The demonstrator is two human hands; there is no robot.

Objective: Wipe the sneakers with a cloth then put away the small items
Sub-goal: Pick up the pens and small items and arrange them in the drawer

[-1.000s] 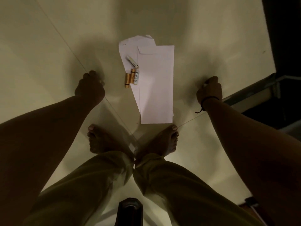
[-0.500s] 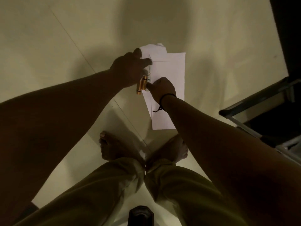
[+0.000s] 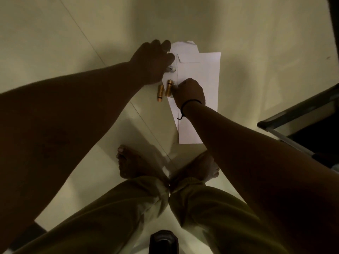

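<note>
1. Down on the floor (image 3: 55, 52), the left hand (image 3: 152, 61) curls its fingers over a white battery (image 3: 171, 68) at the envelopes (image 3: 200, 88).
2. Beside it, the right hand (image 3: 189, 92) pinches a white battery mostly hidden; two gold batteries (image 3: 164, 89) lie just left of it.

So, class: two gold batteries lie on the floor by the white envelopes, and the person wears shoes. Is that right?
Not quite. The head view shows bare feet, no shoes. The rest stands: two gold batteries lie by the white envelopes on the floor.
</note>
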